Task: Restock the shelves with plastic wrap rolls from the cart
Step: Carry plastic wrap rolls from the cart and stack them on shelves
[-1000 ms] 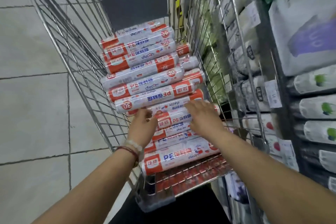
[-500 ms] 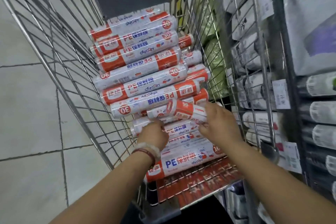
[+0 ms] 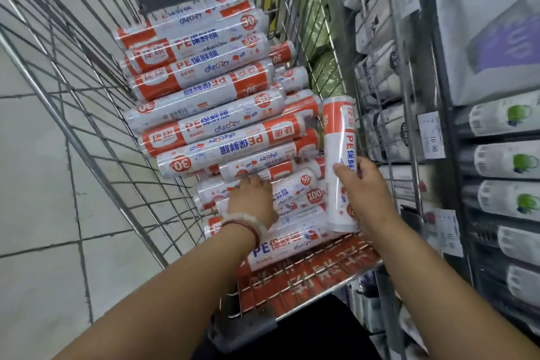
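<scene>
From the head camera, looking down into the wire cart (image 3: 87,114), both bare forearms reach forward over its near edge. The right hand (image 3: 363,193) is turned with the thumb toward the left, fingers curled around the lower half of one plastic wrap roll (image 3: 339,161), which it holds nearly upright at the cart's right side, its orange end pointing up and away, its bottom end just above the rolls lying below. The grip is closed firmly around that roll. The left hand (image 3: 252,197), a red bracelet (image 3: 245,226) and a pale band at its wrist, lies palm down on the stacked rolls (image 3: 204,114) near the cart's front, fingers bent over a roll there; whether it has actually closed on one I cannot tell. The stack fills the cart basket, rolls lying crosswise in layers toward the far end. The shelves (image 3: 496,161) stand just right of the cart, lined with white packaged rolls and price tags (image 3: 432,134).
</scene>
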